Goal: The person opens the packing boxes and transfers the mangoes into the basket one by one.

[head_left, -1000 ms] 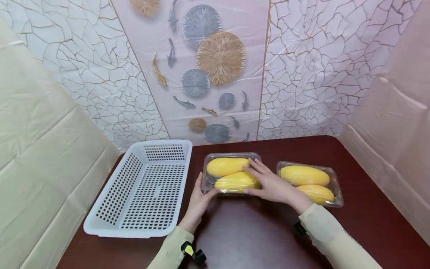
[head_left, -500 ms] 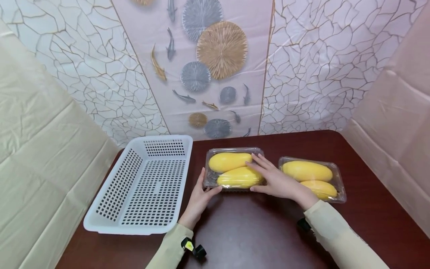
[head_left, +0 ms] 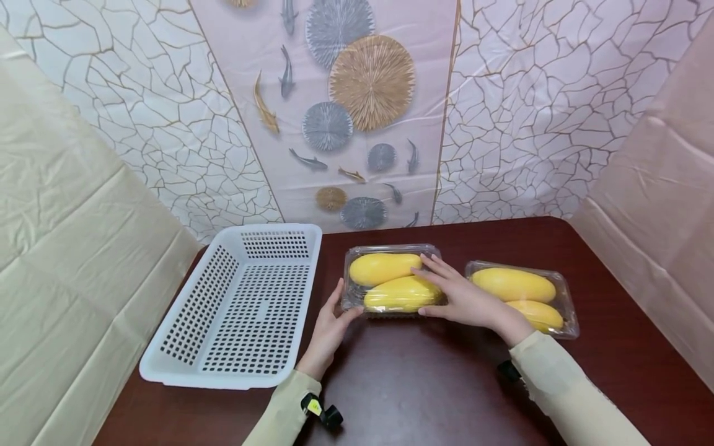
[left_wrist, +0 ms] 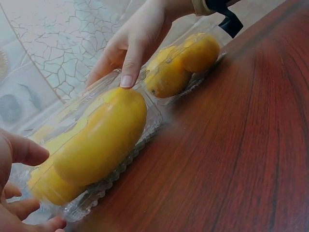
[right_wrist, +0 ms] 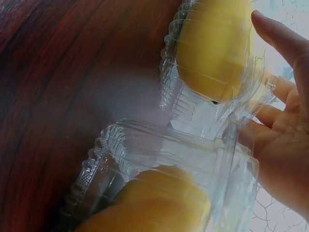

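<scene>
A clear plastic clamshell box point(head_left: 354, 296) with two oblong yellow fruits point(head_left: 385, 269), resembling mangoes, lies on the dark red table. My left hand point(head_left: 325, 331) is at its left end, thumb toward the front corner and fingers along the side. Over the right end, my right hand point(head_left: 465, 300) has its fingers spread across the lid and its thumb at the front edge. In the left wrist view the right thumb point(left_wrist: 130, 67) touches the lid. The lid looks shut. The right wrist view shows the right fingers point(right_wrist: 270, 113) by the lid's rim.
A second clear box point(head_left: 568, 303) with two similar yellow fruits point(head_left: 513, 284) lies just right of the first, partly behind the right forearm. On the left stands a white perforated plastic basket point(head_left: 301, 303). Patterned cloth point(head_left: 502, 124) hangs behind the table point(head_left: 401, 384).
The head view has tilted slightly down, so everything sits a little higher in it. Both hands have stayed at the same ends of the box, with hardly any movement.
</scene>
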Available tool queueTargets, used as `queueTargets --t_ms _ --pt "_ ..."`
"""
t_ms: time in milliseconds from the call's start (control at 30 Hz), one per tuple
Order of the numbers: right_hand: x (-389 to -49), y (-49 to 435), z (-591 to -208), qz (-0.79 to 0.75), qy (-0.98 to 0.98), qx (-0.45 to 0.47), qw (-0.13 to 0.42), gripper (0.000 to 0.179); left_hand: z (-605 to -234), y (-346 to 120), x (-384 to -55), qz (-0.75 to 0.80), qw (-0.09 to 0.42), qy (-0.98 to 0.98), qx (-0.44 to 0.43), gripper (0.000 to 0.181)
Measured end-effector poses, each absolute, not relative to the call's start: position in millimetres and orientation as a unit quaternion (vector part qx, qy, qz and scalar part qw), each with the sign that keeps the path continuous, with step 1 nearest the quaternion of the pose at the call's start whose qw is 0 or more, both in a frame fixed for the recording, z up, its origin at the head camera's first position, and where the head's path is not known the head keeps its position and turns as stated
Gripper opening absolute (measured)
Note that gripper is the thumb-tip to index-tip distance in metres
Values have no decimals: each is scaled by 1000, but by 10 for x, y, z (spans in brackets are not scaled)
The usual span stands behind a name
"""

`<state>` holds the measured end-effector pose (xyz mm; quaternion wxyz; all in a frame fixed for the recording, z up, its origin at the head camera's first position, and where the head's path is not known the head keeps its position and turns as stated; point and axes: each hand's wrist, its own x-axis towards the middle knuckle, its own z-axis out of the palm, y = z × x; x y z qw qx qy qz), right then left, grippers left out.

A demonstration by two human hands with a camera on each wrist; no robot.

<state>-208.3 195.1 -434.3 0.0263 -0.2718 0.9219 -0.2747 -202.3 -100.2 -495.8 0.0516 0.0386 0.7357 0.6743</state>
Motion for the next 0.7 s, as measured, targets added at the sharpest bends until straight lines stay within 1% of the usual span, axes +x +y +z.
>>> queueTargets --t_ms 133,367,533,700 --pt "-2067 1918 -4327 -267 925 -269 17 80 -4968 -994 -2012 676 45 735 35 82" --pt "-2068 1662 -4344 -214 943 -253 -35 77 -4941 -1021 -1988 674 29 738 15 78" --pt "-2052 1527 -4372 -220 947 -227 -52 75 -4934 -1001 -1990 691 22 723 10 75" --pt "-2045 1372 -4408 -196 951 -227 -75 77 -4953 -974 -1988 704 24 710 5 74"
